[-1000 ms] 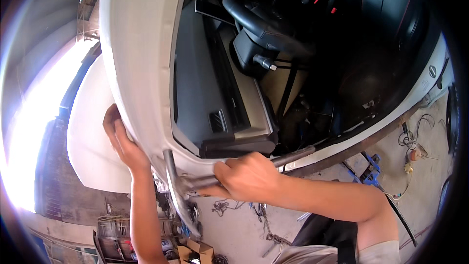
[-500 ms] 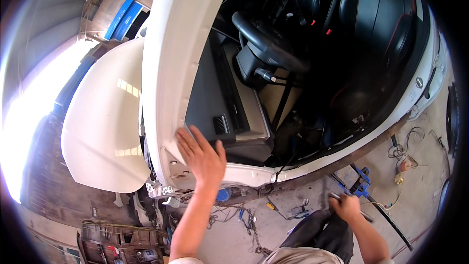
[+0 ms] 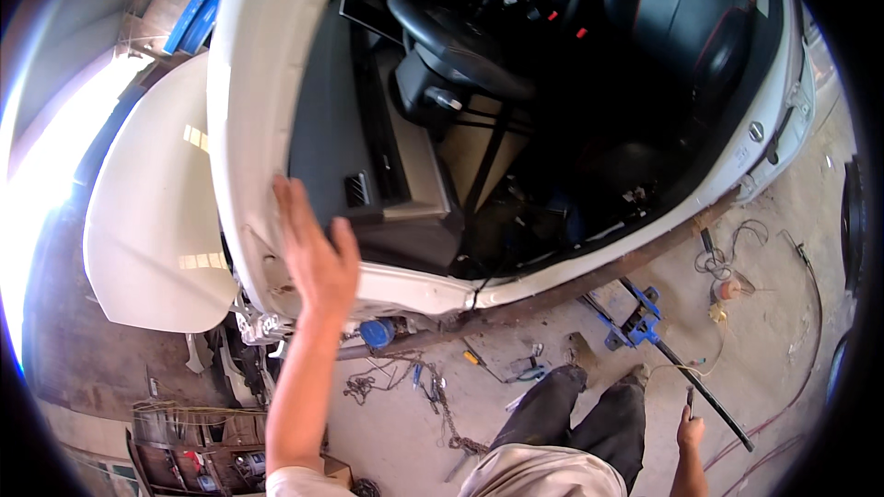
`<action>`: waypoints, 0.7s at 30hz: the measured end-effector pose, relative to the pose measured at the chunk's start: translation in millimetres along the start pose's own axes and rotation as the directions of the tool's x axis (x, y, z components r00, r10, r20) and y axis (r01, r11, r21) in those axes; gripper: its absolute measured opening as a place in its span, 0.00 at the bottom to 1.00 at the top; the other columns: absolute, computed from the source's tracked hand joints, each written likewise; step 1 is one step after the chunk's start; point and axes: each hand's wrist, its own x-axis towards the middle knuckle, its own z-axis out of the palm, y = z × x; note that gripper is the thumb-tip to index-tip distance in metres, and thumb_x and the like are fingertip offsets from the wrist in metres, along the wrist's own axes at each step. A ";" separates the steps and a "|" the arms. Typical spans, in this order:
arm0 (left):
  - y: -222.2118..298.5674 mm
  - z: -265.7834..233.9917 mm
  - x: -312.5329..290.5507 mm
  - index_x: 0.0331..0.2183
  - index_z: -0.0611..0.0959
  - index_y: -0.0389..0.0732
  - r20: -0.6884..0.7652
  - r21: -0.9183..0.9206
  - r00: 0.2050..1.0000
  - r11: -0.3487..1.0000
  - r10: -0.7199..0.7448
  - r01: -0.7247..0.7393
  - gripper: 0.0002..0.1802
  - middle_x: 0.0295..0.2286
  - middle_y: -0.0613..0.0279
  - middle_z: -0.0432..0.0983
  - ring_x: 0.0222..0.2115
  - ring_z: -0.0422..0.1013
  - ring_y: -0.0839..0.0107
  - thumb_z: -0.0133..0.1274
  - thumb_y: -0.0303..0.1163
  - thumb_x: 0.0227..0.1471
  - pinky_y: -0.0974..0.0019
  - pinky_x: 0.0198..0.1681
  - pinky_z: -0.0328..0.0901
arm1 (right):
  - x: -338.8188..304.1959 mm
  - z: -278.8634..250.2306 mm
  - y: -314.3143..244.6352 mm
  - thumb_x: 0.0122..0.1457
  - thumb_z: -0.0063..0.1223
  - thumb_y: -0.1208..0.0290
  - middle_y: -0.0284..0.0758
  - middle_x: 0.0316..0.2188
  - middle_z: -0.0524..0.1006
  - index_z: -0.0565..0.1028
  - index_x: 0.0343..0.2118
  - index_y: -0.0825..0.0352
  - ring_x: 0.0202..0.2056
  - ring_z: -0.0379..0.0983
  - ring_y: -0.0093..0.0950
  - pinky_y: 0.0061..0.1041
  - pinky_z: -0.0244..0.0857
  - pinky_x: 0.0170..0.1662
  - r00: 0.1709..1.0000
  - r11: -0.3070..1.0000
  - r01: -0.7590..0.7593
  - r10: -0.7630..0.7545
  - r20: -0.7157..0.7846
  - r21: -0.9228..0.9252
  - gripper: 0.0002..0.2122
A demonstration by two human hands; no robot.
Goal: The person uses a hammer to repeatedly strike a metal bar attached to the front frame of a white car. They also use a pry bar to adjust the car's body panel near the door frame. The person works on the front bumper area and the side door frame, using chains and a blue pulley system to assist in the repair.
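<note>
A: Left hand?
B: Left hand point(image 3: 318, 262) is spread, fingers straight, laid against the white pillar point(image 3: 258, 64) right at the door-opening edge. No grasp.
A: Pillar where?
B: Left side of view, between the white panel point(image 3: 152, 202) and the dashboard point(image 3: 322, 147).
A: Right hand?
B: Right hand point(image 3: 690, 431) clenched round a dark tool point(image 3: 690, 396). Too small to tell its kind.
A: Room there?
B: Well apart from the car. Tight on its right: the black bar point(image 3: 704, 396) of the blue jack point(image 3: 635, 327) slants just beside it.
A: Lower edge?
B: White sill point(image 3: 543, 285) curves up rightward; jack sits near it.
</note>
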 end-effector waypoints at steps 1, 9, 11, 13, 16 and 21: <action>-2.7 -4.6 5.7 0.60 0.51 0.30 -0.050 -0.001 0.997 0.998 0.058 -0.058 0.38 0.61 0.40 0.44 0.62 0.42 0.47 0.47 0.30 0.54 0.52 0.64 0.41 | 8.7 7.0 13.4 0.57 0.48 0.47 0.53 0.19 0.74 0.75 0.22 0.78 0.26 0.74 0.49 0.43 0.65 0.32 0.998 0.998 -0.043 0.040 0.047 0.050 0.29; 12.7 15.0 -3.1 0.59 0.51 0.27 0.027 0.317 0.999 0.948 -0.039 0.028 0.37 0.61 0.37 0.37 0.62 0.42 0.45 0.46 0.30 0.53 0.52 0.63 0.44 | 27.9 -34.0 -2.1 0.57 0.49 0.49 0.54 0.18 0.73 0.74 0.19 0.78 0.23 0.74 0.47 0.43 0.64 0.30 0.970 0.975 0.077 -0.122 0.210 0.208 0.28; 33.5 13.3 -6.2 0.60 0.52 0.30 0.105 0.289 0.990 0.955 -0.099 0.065 0.37 0.61 0.38 0.38 0.62 0.42 0.46 0.46 0.30 0.53 0.51 0.63 0.45 | 30.3 -55.6 8.1 0.57 0.49 0.50 0.54 0.19 0.73 0.75 0.19 0.77 0.24 0.74 0.48 0.43 0.64 0.30 0.959 0.979 0.139 -0.171 0.226 0.151 0.27; 25.6 0.9 -13.5 0.60 0.52 0.32 0.166 0.414 0.980 0.910 -0.105 0.028 0.37 0.61 0.39 0.39 0.62 0.43 0.47 0.46 0.30 0.53 0.50 0.62 0.46 | 35.8 -73.2 21.5 0.56 0.50 0.50 0.54 0.19 0.73 0.74 0.19 0.76 0.25 0.73 0.49 0.43 0.64 0.30 0.950 0.972 0.216 -0.232 0.210 0.095 0.26; 16.7 5.3 2.3 0.60 0.52 0.30 -0.036 0.467 0.999 0.884 -0.009 0.024 0.39 0.61 0.40 0.43 0.62 0.42 0.49 0.48 0.33 0.53 0.51 0.64 0.41 | 42.7 -80.5 70.6 0.55 0.50 0.51 0.55 0.19 0.72 0.74 0.18 0.75 0.25 0.73 0.50 0.44 0.64 0.30 0.949 0.970 0.244 -0.242 0.202 0.018 0.25; -19.0 17.3 -33.6 0.59 0.53 0.27 0.027 0.470 0.999 0.883 -0.029 0.013 0.34 0.60 0.39 0.47 0.61 0.46 0.49 0.43 0.37 0.60 0.58 0.64 0.42 | 51.6 -91.6 127.0 0.54 0.50 0.49 0.53 0.27 0.76 0.79 0.27 0.71 0.34 0.74 0.49 0.43 0.68 0.39 0.966 0.990 0.005 0.031 0.258 -0.139 0.24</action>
